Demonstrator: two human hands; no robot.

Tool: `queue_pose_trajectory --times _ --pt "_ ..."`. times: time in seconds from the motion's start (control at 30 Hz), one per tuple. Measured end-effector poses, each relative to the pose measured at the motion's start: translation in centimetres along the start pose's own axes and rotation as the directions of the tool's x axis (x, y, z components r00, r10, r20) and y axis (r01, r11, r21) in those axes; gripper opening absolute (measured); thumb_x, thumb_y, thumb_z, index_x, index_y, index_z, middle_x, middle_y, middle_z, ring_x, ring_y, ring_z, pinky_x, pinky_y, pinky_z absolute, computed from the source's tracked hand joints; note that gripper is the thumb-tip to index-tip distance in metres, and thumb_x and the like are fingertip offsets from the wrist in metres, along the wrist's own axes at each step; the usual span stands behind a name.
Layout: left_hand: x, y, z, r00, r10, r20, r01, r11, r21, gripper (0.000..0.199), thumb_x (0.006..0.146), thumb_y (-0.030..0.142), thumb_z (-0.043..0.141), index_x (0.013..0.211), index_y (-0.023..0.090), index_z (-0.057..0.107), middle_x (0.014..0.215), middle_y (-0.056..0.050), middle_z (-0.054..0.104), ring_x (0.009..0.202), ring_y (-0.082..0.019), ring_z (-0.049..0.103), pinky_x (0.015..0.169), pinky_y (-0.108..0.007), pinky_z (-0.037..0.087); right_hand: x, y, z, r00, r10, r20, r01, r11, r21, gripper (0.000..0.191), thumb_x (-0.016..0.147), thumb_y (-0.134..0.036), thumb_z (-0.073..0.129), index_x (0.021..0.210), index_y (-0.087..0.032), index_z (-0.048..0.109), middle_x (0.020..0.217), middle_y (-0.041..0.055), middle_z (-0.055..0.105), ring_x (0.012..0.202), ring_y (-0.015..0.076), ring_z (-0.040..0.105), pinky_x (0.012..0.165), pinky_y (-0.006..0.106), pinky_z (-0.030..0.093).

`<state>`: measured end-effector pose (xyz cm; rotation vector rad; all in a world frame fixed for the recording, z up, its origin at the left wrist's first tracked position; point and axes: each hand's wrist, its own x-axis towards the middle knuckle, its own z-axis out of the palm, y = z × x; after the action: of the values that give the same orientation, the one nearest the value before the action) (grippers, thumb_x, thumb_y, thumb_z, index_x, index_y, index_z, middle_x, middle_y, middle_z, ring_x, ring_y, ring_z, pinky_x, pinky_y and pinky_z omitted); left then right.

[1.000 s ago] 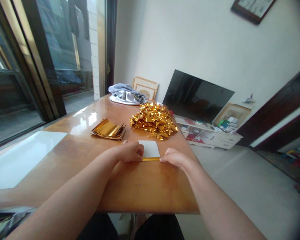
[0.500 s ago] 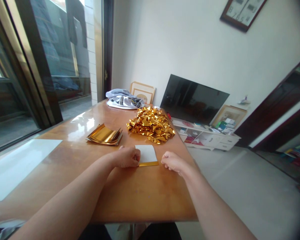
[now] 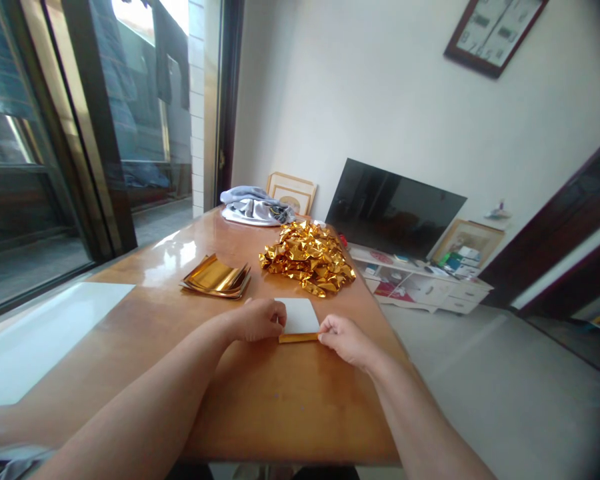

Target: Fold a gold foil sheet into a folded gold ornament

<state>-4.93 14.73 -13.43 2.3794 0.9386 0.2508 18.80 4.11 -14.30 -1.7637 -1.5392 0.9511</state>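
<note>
Gold foil strip (image 3: pixel 299 338) along the near edge of a white card (image 3: pixel 298 315), flat on the wooden surface (image 3: pixel 280 413) between the left hand (image 3: pixel 257 321) and right hand (image 3: pixel 345 341). Curled fingers (image 3: pixel 280 315) touch the card's sides; any pinch cannot be told. Beyond lie stacked foil sheets (image 3: pixel 216 278) and crumpled gold foil (image 3: pixel 307 257).

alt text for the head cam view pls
Seen from the person's head, their left hand and right hand are at either side of a gold foil strip lying along the near edge of a white card on a glossy wooden table. Beyond lie a crumpled gold foil heap and a stack of gold foil sheets.
</note>
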Motion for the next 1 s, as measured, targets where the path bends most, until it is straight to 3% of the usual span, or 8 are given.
queue_pose_trajectory --times 0.2,0.4,0.53,0.67,0.77,0.83,0.93,1.0 --pt "0.5 -0.2 -0.6 0.948 -0.048 -0.316 -0.038 0.965 -0.260 0.030 0.087 0.047 0.052 0.083 0.018 0.059 0.077 -0.001 0.061 0.071 -0.016 0.055 0.059 -0.025 0.039 -1.1 -1.9 0.1 0.990 0.030 -0.135 0.010 0.958 0.288 0.016 0.077 -0.033 0.063 0.080 -0.019 0.055 0.063 -0.0049 0.053 0.054 0.0094 0.042 0.051 0.021 0.030" --pt "-0.3 1.4 -0.6 0.989 -0.010 -0.145 -0.062 0.872 -0.485 0.052 0.083 0.067 0.057 0.089 0.015 0.058 0.075 -0.001 0.059 0.068 -0.014 0.054 0.058 -0.024 0.040 -1.2 -3.1 2.5 0.983 0.058 -0.174 0.048 0.834 0.550 0.024 0.077 -0.038 0.068 0.084 -0.019 0.054 0.068 -0.0021 0.060 0.052 0.0081 0.045 0.048 0.020 0.027" --pt "-0.4 2.3 -0.3 0.986 0.131 -0.102 -0.166 0.780 -0.603 0.039 0.089 0.053 0.056 0.098 0.015 0.062 0.090 -0.006 0.066 0.082 -0.017 0.060 0.071 -0.027 0.047 -1.4 -3.7 4.2 0.993 0.021 -0.119 0.055 0.795 0.604 0.026 0.079 -0.040 0.070 0.087 -0.019 0.055 0.073 0.0006 0.065 0.055 0.0084 0.049 0.049 0.019 0.029" --pt "0.0 2.0 -0.2 0.978 0.134 -0.158 -0.205 0.732 -0.650 0.024 0.088 0.036 0.057 0.100 0.015 0.062 0.095 -0.006 0.067 0.084 -0.016 0.060 0.077 -0.029 0.048 -1.7 -3.9 4.9 0.997 -0.018 -0.072 0.057 0.805 0.590 0.027 0.081 -0.040 0.068 0.092 -0.019 0.056 0.077 0.0018 0.068 0.058 0.0098 0.055 0.049 0.020 0.032" --pt "0.5 1.4 0.0 0.965 0.095 -0.245 -0.230 0.756 -0.613 0.015 0.083 0.028 0.058 0.091 0.016 0.057 0.085 -0.003 0.064 0.076 -0.014 0.058 0.072 -0.027 0.047 -1.7 -3.5 4.9 0.998 -0.004 -0.060 0.037 0.829 0.557 0.027 0.083 -0.040 0.065 0.098 -0.019 0.057 0.079 0.0019 0.069 0.059 0.0106 0.056 0.050 0.020 0.033" --pt "0.6 1.2 0.2 0.941 0.050 -0.334 -0.222 0.837 -0.500 0.011 0.081 0.027 0.058 0.082 0.018 0.052 0.077 -0.001 0.060 0.070 -0.014 0.055 0.064 -0.025 0.044 -1.5 -3.0 4.7 0.994 0.018 -0.111 0.044 0.846 0.532 0.027 0.084 -0.040 0.063 0.100 -0.019 0.057 0.079 0.0023 0.068 0.060 0.0113 0.056 0.050 0.021 0.034" --pt "0.4 1.4 0.0 0.891 0.097 -0.444 -0.200 0.961 -0.190 0.007 0.079 0.023 0.057 0.078 0.020 0.051 0.076 0.000 0.058 0.069 -0.014 0.053 0.061 -0.025 0.040 -1.3 -2.3 4.0 0.958 0.011 -0.285 0.117 0.896 0.428 0.023 0.086 -0.038 0.060 0.099 -0.019 0.058 0.083 0.0033 0.066 0.067 0.0140 0.058 0.056 0.024 0.041" --pt "0.0 1.8 -0.2 0.879 0.195 -0.436 -0.209 0.978 0.014 0.001 0.079 0.019 0.056 0.079 0.020 0.055 0.082 -0.002 0.062 0.075 -0.016 0.055 0.065 -0.026 0.040 -1.3 -2.0 3.4 0.901 -0.067 -0.430 0.200 0.941 0.272 0.020 0.087 -0.036 0.058 0.099 -0.020 0.059 0.088 0.0043 0.066 0.076 0.0166 0.060 0.067 0.028 0.047"
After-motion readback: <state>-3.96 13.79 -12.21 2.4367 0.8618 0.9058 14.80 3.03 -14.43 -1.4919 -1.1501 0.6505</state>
